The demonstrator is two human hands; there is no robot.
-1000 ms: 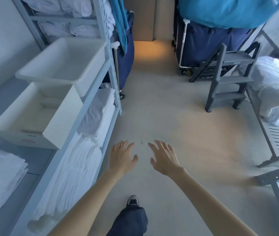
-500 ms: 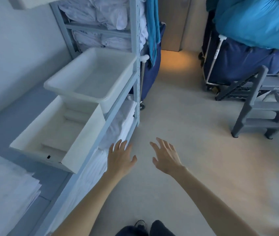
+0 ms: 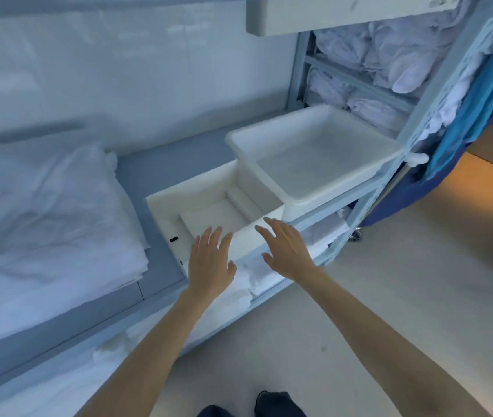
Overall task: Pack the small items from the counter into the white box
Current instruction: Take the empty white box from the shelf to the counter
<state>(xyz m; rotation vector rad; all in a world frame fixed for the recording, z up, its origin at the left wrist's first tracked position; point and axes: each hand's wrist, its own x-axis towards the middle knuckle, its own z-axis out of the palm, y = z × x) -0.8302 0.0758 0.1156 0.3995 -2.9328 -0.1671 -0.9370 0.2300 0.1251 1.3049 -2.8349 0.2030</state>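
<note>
A white box [image 3: 203,188] stands on the grey-blue counter [image 3: 163,164], its open top showing folded inner flaps and a small black mark on its near wall. My left hand [image 3: 210,263] hovers over the box's near corner, fingers straight and spread, holding nothing. My right hand [image 3: 287,248] is just right of it, over the box's right wall, fingers also spread and empty. No small items are visible on the counter.
A white plastic tub [image 3: 314,152] partly overlaps the box's far right end. A stack of folded white linen [image 3: 43,218] lies on the counter to the left. More linen fills the shelves below and at the right rear. Blue fabric [image 3: 477,115] hangs beside the rack.
The view has swung left from the floor to the counter. Both hands now reach over the white box instead of hovering above the floor.
</note>
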